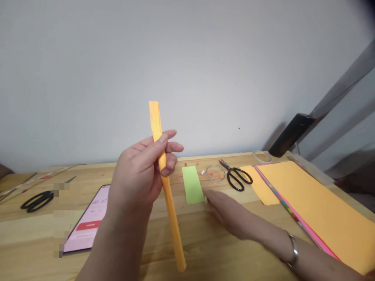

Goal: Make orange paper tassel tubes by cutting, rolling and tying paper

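My left hand (136,168) is closed around a long folded strip of orange paper (173,224), thumb pressed on its front. The strip stands tilted above the table, its lower end towards me. My right hand (227,212) is low over the table at the right edge of a green paper rectangle (193,185). Motion blurs its fingers, so I cannot tell whether they touch the paper or hold anything. Beyond that hand lie black-handled scissors (236,177) and a roll of clear tape (215,173).
Orange sheets (316,207) are stacked over pink ones at the right, beside a smaller orange piece (258,187). Another tape ring (262,157) and a black cylinder (291,134) are near the wall. A phone (88,222) and second scissors (38,201) lie at left.
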Demonstrator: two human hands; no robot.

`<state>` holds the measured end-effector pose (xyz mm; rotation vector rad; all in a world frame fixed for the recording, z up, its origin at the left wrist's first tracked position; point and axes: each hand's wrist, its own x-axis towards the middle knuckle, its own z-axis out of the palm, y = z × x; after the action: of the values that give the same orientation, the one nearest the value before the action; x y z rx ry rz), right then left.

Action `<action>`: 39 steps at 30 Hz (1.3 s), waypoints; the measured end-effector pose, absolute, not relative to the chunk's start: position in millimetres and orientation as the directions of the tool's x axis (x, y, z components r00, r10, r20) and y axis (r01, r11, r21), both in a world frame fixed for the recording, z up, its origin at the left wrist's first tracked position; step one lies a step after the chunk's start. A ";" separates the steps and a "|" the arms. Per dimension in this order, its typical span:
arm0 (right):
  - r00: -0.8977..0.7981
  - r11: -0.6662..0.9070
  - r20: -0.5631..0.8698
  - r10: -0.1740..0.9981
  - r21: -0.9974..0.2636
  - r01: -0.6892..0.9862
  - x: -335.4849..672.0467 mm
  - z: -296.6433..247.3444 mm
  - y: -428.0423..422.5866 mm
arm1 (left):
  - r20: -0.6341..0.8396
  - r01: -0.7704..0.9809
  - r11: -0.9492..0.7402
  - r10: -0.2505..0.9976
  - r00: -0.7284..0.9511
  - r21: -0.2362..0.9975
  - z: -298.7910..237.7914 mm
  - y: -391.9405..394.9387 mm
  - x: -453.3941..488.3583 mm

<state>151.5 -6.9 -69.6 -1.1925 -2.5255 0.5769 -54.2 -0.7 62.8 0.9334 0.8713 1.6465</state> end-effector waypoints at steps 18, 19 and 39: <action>-0.697 0.714 0.154 0.700 -0.123 0.690 132.2 -67.8 32.7 | 0.161 -0.321 -0.200 0.977 -0.143 0.926 55.8 -0.9 -42.8; -0.743 0.746 0.094 0.662 -0.171 0.643 135.5 -62.9 22.3 | 0.164 -0.320 -0.204 0.975 -0.148 0.925 55.9 0.0 -43.4; -0.572 0.573 0.048 0.819 -0.130 0.809 169.0 -68.6 5.1 | 0.158 -0.268 -0.187 0.979 -0.126 0.945 46.9 5.4 -32.9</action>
<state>169.0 5.1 -68.6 -1.3987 -2.6943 0.1420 -32.9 5.4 46.9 1.0671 0.9805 1.5338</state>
